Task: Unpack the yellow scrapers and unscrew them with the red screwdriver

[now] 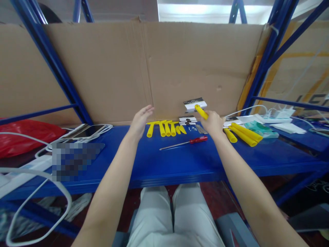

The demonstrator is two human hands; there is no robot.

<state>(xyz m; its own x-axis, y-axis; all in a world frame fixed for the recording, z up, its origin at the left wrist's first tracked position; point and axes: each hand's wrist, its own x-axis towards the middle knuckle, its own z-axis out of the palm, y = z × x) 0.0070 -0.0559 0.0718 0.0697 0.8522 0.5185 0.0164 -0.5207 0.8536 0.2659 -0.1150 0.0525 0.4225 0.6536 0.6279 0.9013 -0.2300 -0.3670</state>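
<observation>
A red-handled screwdriver (183, 143) lies on the blue surface (154, 164), its handle toward the person's right and its tip toward the left, angled slightly nearer the person. The right hand (212, 122) is raised beyond the screwdriver's handle and a little to its right, with the fingers wrapped around a yellow handle (201, 112). This held piece slants up and to the left, above and beyond the screwdriver, and its far end overlaps a black-and-white card (195, 104); whether the two are joined, I cannot tell.

The left hand (140, 121) is also up, to the left of the screwdriver's tip and farther back. It is open and holds nothing, its palm turned inward and its fingers stretched forward.

Just behind the screwdriver, a row of yellow T-shaped pieces (168, 129) runs from beyond its tip toward its middle, and two small yellow pieces (182, 129) lie at the right end of that row. A stack of printed cards (187, 120) lies farther behind the screwdriver, and some thin flat pieces (200, 129) lie between its handle and the right hand. To the right of the screwdriver, past the right wrist, are more yellow tubes (244, 133), with a teal packet (259, 129) behind them. Well to the left of the screwdriver are a red plastic bag (28, 135) and white cables (105, 127). A cardboard panel (102, 68) stands upright behind the screwdriver, at the back of the surface.
</observation>
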